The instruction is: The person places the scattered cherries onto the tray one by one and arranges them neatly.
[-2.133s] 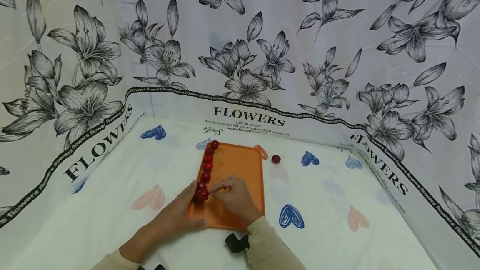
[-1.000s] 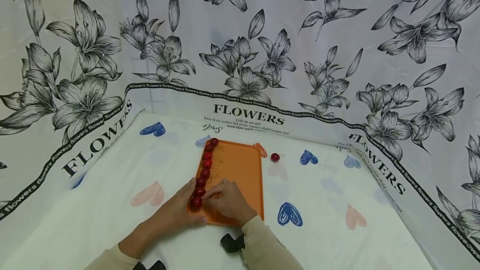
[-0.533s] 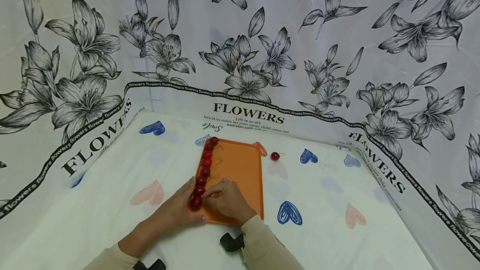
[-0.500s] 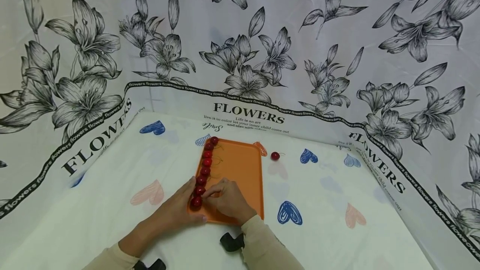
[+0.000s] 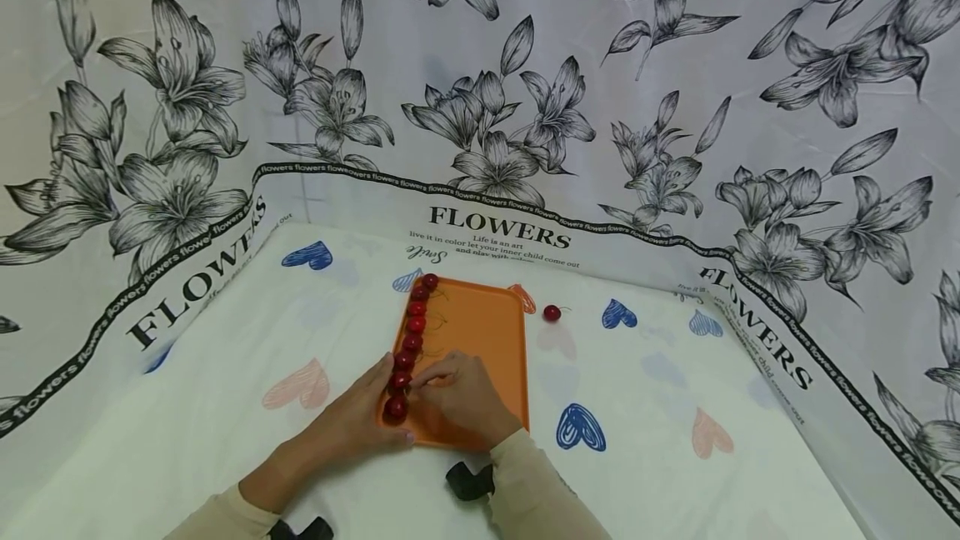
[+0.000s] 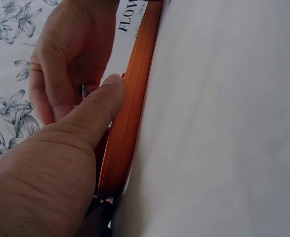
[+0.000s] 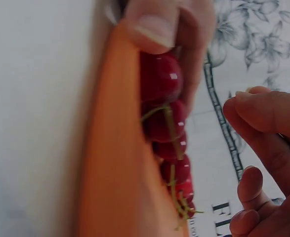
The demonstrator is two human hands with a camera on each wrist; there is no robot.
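Observation:
An orange tray [image 5: 480, 332] bears a row of red cherries [image 5: 415, 324] along its left rim, stems pointing inward. The nearest cherry [image 5: 396, 408] sits in the near left corner. My left hand [image 5: 356, 419] holds that corner, fingers along the left side and thumb along the near edge; the thumb [image 6: 103, 101] lies against the rim in the left wrist view. My right hand [image 5: 465, 394] hovers over the tray, fingertips beside the near end of the row. In the right wrist view, its loosely bent fingers [image 7: 261, 111] stand apart from the cherries, with nothing visible between them.
A lone cherry [image 5: 552, 313] with a stem lies on the heart-printed white cloth [image 5: 645, 457], right of the tray. A flower-printed curtain [image 5: 480, 90] rises behind and at both sides. Black wrist devices [image 5: 470, 482] sit at both sleeves.
Earlier the right fingers worked at the nearest cherry, which has come down into the tray's near left corner. The right hand has since drawn slightly up and right; the left hand stays put.

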